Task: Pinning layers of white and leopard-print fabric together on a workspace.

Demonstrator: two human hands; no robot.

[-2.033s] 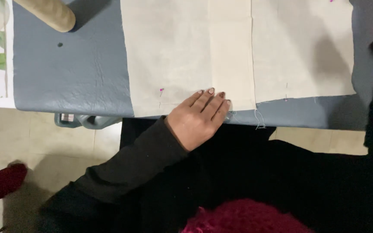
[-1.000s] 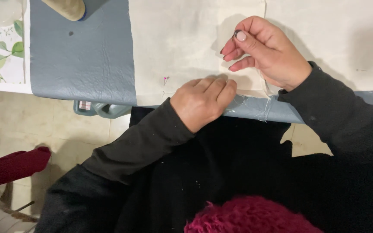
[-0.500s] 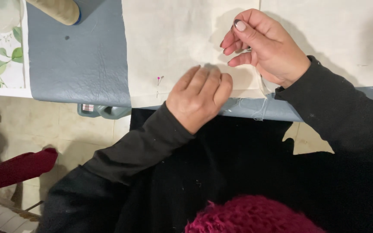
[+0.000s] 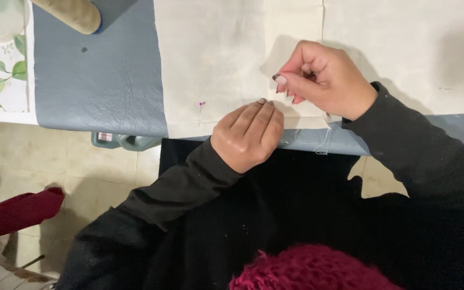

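A cream fabric point(image 4: 216, 53) lies over a grey-blue mat point(image 4: 98, 80) on the table, with a folded strip running down its middle. My left hand point(image 4: 248, 134) rests on the fabric's near edge, fingers together, pressing it down. My right hand point(image 4: 326, 80) is just beyond it, thumb and forefinger pinched together, with the tips down at the fabric beside my left fingertips. Whatever is pinched is too small to see. A pink-headed pin point(image 4: 202, 103) is stuck in the fabric to the left of my left hand.
A tan roll point(image 4: 76, 13) lies at the mat's far left corner. A leaf-printed cloth point(image 4: 1, 70) covers the table's left end. Loose threads point(image 4: 323, 145) hang off the fabric's near edge. A dark red thing point(image 4: 12, 212) sits on the tiled floor to the left.
My right hand came in from the right, pinched, and has lowered toward my left fingertips. My left hand has stayed on the fabric's near edge.
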